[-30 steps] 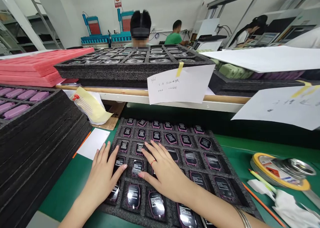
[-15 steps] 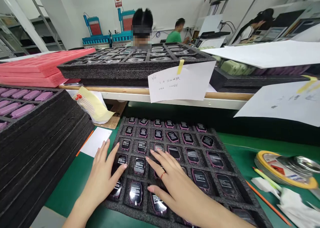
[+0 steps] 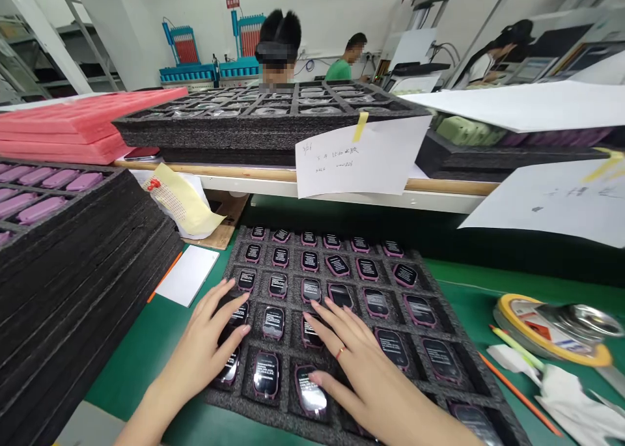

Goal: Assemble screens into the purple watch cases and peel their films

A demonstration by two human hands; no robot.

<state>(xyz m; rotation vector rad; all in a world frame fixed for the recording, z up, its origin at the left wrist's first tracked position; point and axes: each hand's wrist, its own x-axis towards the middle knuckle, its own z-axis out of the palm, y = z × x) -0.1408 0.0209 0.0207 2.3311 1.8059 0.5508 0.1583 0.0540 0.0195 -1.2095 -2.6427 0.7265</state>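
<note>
A dark foam tray [image 3: 288, 373] lies on the green table, its compartments holding several purple-rimmed smartwatch bodies with lit screens of white text. My left hand [image 3: 208, 338] rests over the tray's left edge, fingers spread, holding nothing; it partly covers two watches there. Over the middle stretches my right hand [image 3: 354, 361], fingers apart, with a ring on one finger. Its thumb tip meets the edge of a tilted smartwatch [image 3: 310, 389] in the front row. Another smartwatch [image 3: 266, 373] sits between the hands. Part of the tray is hidden under my right forearm.
Stacked black foam trays [image 3: 73, 270] with purple casings stand at left. A shelf [image 3: 254, 178] crosses behind, bearing more trays and a taped paper [image 3: 361, 156]. At right lie a tape roll [image 3: 551, 329], an orange stick [image 3: 520, 394] and crumpled tissue [image 3: 571, 400]. People sit beyond.
My right hand has shifted slightly right, uncovering more of the middle watches. My left hand has barely moved, its fingers a little lower. The front-row watch by my right thumb sits at a slightly different tilt.
</note>
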